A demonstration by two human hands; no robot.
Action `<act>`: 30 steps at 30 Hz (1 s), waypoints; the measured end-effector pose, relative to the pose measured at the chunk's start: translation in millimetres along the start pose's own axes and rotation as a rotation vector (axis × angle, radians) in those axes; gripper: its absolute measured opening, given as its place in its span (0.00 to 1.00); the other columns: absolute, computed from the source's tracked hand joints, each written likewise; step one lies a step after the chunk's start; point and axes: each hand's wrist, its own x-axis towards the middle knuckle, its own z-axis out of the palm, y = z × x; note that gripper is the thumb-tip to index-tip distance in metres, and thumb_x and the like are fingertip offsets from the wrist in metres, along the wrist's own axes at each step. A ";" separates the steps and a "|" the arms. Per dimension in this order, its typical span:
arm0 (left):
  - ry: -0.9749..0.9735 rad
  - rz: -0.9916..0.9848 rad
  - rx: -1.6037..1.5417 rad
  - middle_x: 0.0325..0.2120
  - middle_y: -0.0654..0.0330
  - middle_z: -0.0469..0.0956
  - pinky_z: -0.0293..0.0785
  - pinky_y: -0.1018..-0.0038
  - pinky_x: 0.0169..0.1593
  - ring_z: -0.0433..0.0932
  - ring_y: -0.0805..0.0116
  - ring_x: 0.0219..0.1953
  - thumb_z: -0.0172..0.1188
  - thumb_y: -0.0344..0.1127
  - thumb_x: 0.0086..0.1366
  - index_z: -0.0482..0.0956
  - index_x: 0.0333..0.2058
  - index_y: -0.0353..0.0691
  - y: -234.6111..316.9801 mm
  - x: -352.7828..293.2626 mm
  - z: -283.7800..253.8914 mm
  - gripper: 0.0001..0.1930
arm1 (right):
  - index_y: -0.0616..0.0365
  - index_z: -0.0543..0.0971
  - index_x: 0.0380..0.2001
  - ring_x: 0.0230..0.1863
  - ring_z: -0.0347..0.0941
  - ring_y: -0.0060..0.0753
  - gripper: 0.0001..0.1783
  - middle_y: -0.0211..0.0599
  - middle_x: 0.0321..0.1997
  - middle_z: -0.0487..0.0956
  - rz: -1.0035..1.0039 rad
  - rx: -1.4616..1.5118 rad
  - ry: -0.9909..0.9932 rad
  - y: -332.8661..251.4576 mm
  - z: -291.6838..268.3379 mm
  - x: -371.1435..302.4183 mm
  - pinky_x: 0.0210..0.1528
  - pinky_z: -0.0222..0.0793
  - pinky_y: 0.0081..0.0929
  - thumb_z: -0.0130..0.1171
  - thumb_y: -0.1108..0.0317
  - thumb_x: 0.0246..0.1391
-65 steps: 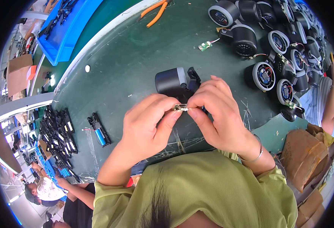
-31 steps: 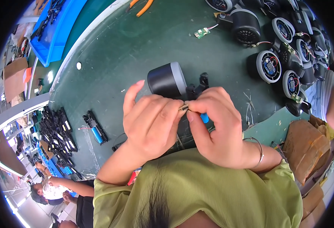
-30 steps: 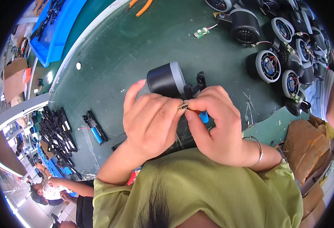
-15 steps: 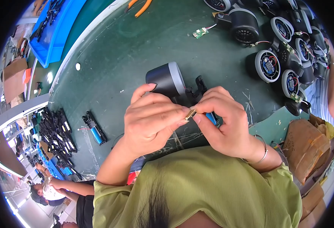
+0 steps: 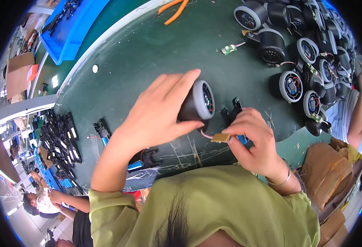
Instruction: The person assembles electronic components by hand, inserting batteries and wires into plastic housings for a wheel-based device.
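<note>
Black cylindrical housing (image 5: 195, 103) sits just above the green counter (image 5: 148, 53) in front of you, your left hand (image 5: 156, 113) wrapped over it with fingers clenched around the body, open face turned toward your right. Your right hand (image 5: 253, 140) has its fingers pinched on a small tan circuit board (image 5: 221, 137), tied to the housing by thin wires and held just beside its lower edge. Further out: finished round units (image 5: 296, 49) clustered top right, orange pliers (image 5: 173, 7) at the top, blue tray (image 5: 72, 31) upper left, black clips (image 5: 61, 136) on your left.
</note>
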 end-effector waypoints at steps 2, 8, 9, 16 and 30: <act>0.212 0.146 -0.129 0.46 0.48 0.72 0.67 0.65 0.51 0.71 0.51 0.49 0.72 0.38 0.38 0.64 0.55 0.35 -9.0 -13.7 -3.7 0.42 | 0.59 0.78 0.27 0.31 0.69 0.39 0.11 0.35 0.26 0.75 -0.045 0.049 -0.048 -9.4 -4.0 8.1 0.43 0.64 0.36 0.60 0.81 0.34; 0.730 0.561 -0.356 0.42 0.41 0.73 0.76 0.58 0.42 0.76 0.45 0.41 0.69 0.36 0.49 0.68 0.47 0.39 -11.6 -72.5 -17.1 0.27 | 0.57 0.81 0.24 0.29 0.68 0.34 0.10 0.30 0.25 0.75 -0.328 0.191 -0.220 -58.8 1.7 39.8 0.45 0.66 0.40 0.62 0.77 0.30; 0.753 0.552 -0.311 0.42 0.41 0.73 0.76 0.58 0.42 0.76 0.45 0.41 0.69 0.36 0.49 0.68 0.47 0.39 -20.6 -81.4 -21.0 0.27 | 0.57 0.81 0.23 0.29 0.68 0.34 0.10 0.30 0.25 0.75 -0.371 0.208 -0.243 -65.1 6.9 46.9 0.45 0.66 0.40 0.62 0.76 0.30; 1.320 -0.049 -0.751 0.51 0.51 0.67 0.65 0.68 0.55 0.70 0.62 0.51 0.70 0.44 0.48 0.60 0.56 0.33 -104.0 -124.9 -73.0 0.41 | 0.59 0.74 0.31 0.35 0.70 0.45 0.10 0.40 0.34 0.74 -0.569 0.279 -0.033 -88.0 120.5 139.8 0.39 0.67 0.35 0.60 0.75 0.42; 1.785 -0.628 -0.395 0.38 0.48 0.77 0.70 0.67 0.43 0.76 0.58 0.39 0.61 0.31 0.53 0.76 0.40 0.28 -433.7 -107.3 -146.3 0.16 | 0.52 0.61 0.51 0.53 0.64 0.45 0.19 0.36 0.39 0.78 -0.222 1.127 -0.651 -111.1 92.4 116.5 0.62 0.45 0.53 0.45 0.56 0.61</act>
